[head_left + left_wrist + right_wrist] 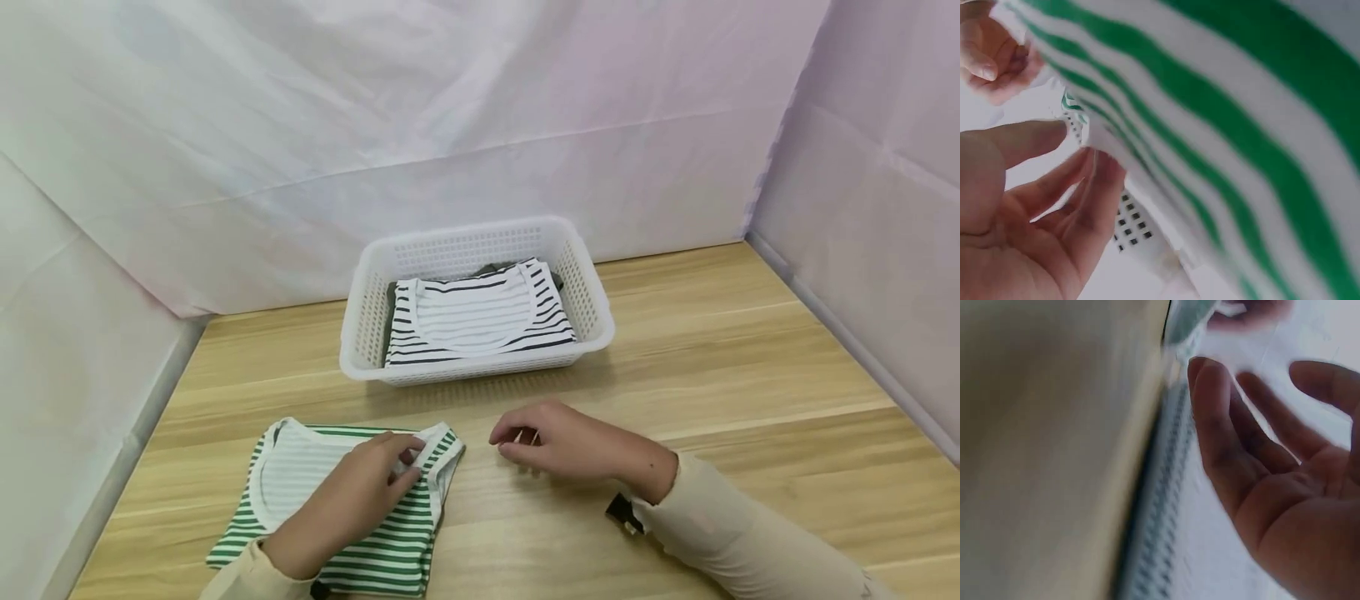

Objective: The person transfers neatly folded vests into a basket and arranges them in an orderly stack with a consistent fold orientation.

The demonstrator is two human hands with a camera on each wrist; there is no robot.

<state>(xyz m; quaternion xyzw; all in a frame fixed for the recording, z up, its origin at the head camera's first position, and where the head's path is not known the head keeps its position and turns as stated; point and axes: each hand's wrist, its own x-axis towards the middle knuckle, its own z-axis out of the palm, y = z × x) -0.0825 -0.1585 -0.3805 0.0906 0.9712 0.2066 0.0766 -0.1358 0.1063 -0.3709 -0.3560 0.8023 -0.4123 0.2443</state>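
Observation:
A green-and-white striped tank top [382,550] lies folded on the wooden table at the front left, its white neckline facing up. My left hand [367,483] reaches across it, fingertips touching the white-edged shoulder at the right. In the left wrist view the thumb [1035,134] stands apart from the fingers, which meet the shirt's edge. My right hand [558,442] is just above the table, right of the tank top, with fingers loosely bent and nothing between them. The right wrist view shows a gap between its thumb and fingers [1213,406].
A white perforated basket [480,367] stands behind the hands, near the back curtain [450,108]. Inside it lies a folded black-and-white striped top [480,312] over darker cloth. Pale curtains also border the table [720,350] on the left and right.

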